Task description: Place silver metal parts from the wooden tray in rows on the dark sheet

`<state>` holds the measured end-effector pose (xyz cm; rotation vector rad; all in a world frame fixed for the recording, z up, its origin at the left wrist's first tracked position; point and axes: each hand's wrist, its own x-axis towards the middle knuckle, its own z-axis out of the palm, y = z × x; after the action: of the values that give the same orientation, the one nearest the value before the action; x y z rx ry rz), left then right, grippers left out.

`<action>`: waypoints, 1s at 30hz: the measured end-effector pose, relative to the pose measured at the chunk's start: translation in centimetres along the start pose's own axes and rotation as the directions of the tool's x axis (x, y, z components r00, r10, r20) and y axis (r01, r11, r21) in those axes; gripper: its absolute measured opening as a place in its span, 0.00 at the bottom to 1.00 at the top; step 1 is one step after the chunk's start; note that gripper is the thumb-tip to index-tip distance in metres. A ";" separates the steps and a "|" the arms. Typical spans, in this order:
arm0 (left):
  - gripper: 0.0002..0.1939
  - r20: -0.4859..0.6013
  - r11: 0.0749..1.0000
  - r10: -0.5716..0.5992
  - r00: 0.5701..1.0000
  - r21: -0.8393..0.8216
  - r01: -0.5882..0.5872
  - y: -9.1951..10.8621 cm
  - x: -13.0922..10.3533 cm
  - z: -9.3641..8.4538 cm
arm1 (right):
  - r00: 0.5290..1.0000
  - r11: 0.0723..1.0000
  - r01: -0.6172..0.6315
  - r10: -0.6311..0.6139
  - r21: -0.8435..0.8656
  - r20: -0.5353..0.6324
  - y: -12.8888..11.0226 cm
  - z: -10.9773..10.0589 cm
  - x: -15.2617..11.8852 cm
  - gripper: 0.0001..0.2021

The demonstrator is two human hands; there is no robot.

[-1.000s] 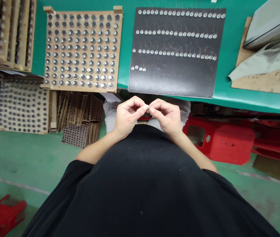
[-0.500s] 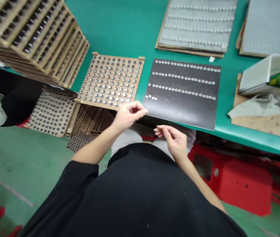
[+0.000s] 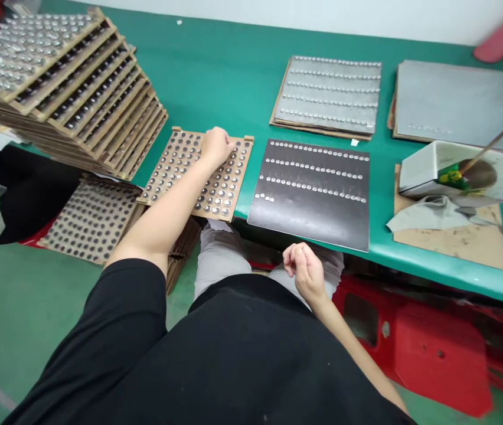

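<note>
My left hand [image 3: 216, 146] is over the far part of a brown board [image 3: 241, 200] set with rows of small round metal pieces. Its fingers are closed and point down; whatever they grip is hidden. In front of the table edge, above my lap, my right hand [image 3: 305, 268] is curled closed, and I cannot make out anything in it. Between the hands, a black sheet [image 3: 313, 215] lies on the table with several rows of small silvery discs [image 3: 317, 167]. Its lowest row is short and sits at the left.
A tall stack of wooden trays [image 3: 114, 112] stands at the left. Behind the black sheet lies a grey board [image 3: 331, 106] with disc rows, beside another grey board [image 3: 455, 94]. At right are a white container [image 3: 420, 171] with a stick, a cloth [image 3: 433, 213] and a red stool [image 3: 441, 354].
My left hand has moved from the black sheet's near left corner up and left onto the brown board. My right hand has curled tighter near the same place. The view has tilted up.
</note>
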<state>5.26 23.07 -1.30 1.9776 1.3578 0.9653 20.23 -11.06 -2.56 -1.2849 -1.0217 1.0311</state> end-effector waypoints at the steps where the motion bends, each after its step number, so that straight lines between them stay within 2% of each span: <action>1: 0.18 -0.017 1.000 -0.006 1.000 0.023 0.007 0.2 0.0 -0.1 | 1.000 0.998 0.029 -0.029 -0.050 0.011 -0.2 -0.2 0.2 0.22; 4: 0.17 -0.050 1.000 0.013 0.999 -0.021 -0.014 2.0 -2.0 -1.1 | 0.986 0.967 0.166 -0.162 -0.191 0.035 -0.9 -0.7 1.4 0.25; 6: 0.14 -0.080 0.988 0.077 0.994 -0.125 -0.087 3.9 -5.0 -2.1 | 0.968 0.931 0.248 -0.249 -0.266 0.031 -1.4 -0.9 2.9 0.24; 8: 0.10 -0.088 0.970 0.111 0.990 -0.209 -0.127 5.9 -9.0 -2.9 | 0.960 0.900 0.259 -0.279 -0.352 -0.007 -1.5 -0.9 4.7 0.18; 10: 0.01 -0.002 0.946 0.145 0.989 -0.293 -0.139 7.6 -13.3 -3.4 | 0.967 0.869 0.206 -0.252 -0.451 -0.043 -1.5 -0.5 6.8 0.10; 13: 0.03 0.182 0.910 0.186 0.966 -0.403 -0.099 8.7 -18.7 -3.4 | 0.976 0.798 0.100 -0.194 -0.594 -0.097 -1.3 0.8 9.5 0.04; 16: 0.07 0.306 0.885 0.135 0.943 -0.464 0.024 8.5 -22.0 -2.9 | 0.967 0.669 0.003 -0.191 -0.743 -0.168 -1.0 2.1 11.3 0.03; 18: 0.09 0.336 0.865 0.054 0.940 -0.486 0.124 8.2 -23.2 -2.6 | 0.963 0.618 -0.026 -0.196 -0.786 -0.186 -0.9 2.5 11.8 0.05; 20: 0.11 0.354 0.831 -0.021 0.935 -0.514 0.213 8.0 -23.8 -2.4 | 0.963 0.659 -0.002 -0.203 -0.752 -0.180 -0.8 2.6 11.7 0.06; 22: 0.13 0.374 0.778 -0.073 0.924 -0.559 0.287 8.0 -24.0 -2.0 | 0.959 0.765 0.098 -0.244 -0.636 -0.147 -0.9 2.3 10.8 0.05; 24: 0.13 0.395 0.697 -0.116 0.911 -0.621 0.358 8.2 -24.0 -1.6 | 0.936 0.846 0.247 -0.334 -0.473 -0.108 -1.2 2.1 9.2 0.03; 27: 0.11 0.443 0.535 -0.181 0.878 -0.705 0.466 8.9 -23.7 -0.8 | 0.890 0.864 0.404 -0.447 -0.301 -0.091 -1.8 2.0 6.5 0.03; 30: 0.13 0.491 0.426 -0.197 0.849 -0.736 0.525 9.9 -23.2 -0.2 | 0.883 0.875 0.428 -0.458 -0.226 -0.099 -2.2 2.0 4.5 0.03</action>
<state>5.17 -2.12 0.58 0.9279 0.7800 0.7889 19.41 -6.29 -0.24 -1.1861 -1.2534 0.4804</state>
